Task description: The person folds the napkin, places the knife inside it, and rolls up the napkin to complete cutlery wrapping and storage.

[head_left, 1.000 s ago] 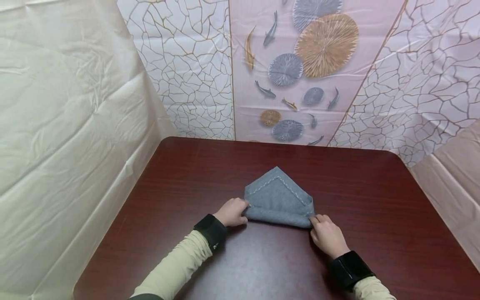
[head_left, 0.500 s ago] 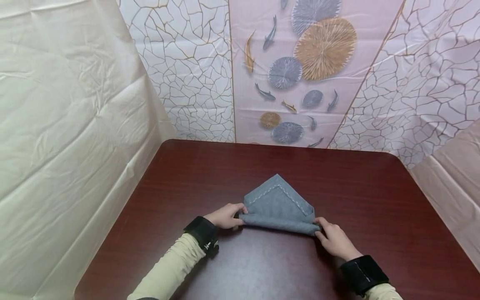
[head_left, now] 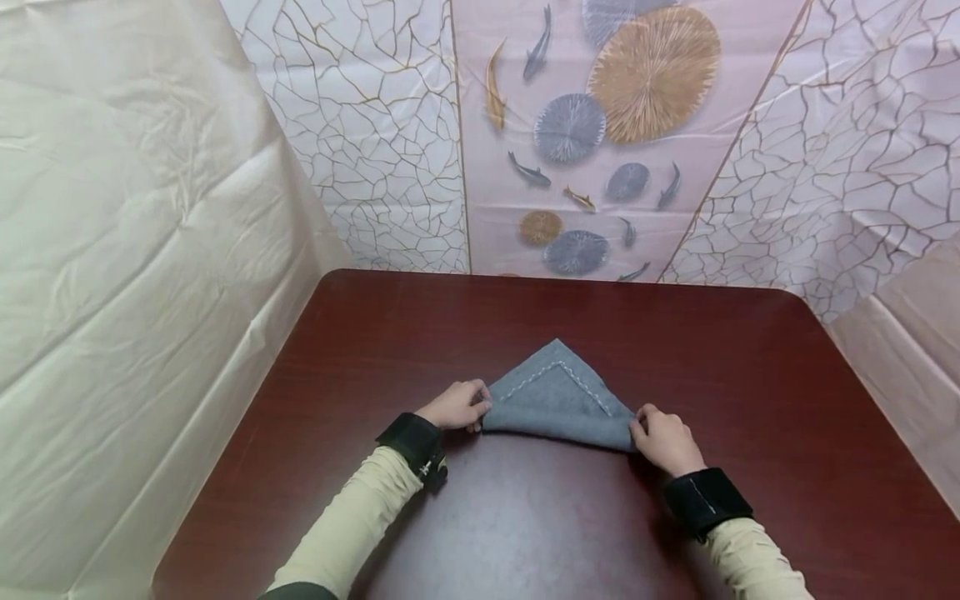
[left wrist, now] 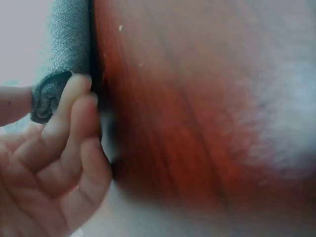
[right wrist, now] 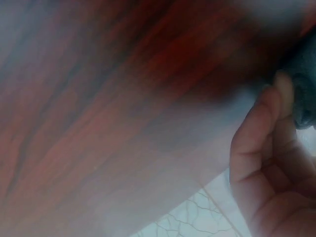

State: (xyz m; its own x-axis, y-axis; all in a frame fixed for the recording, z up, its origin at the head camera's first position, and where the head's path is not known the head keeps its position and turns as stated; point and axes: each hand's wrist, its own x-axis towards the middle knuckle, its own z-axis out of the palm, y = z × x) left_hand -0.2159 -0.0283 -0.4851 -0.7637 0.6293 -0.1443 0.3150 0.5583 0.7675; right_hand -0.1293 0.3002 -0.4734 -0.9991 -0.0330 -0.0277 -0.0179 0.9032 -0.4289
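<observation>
Grey cloth (head_left: 557, 407) folded to triangle, lies mid surface (head_left: 750, 383), point away from me; I see left hand (head_left: 455, 406) pinching its left corner, right hand (head_left: 663, 439) pinching right corner, hands apart

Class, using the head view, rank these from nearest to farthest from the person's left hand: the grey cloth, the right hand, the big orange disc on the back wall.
1. Grey cloth: pinched by the left hand.
2. Right hand: at the cloth's other end.
3. Big orange disc: high on the back wall.
</observation>
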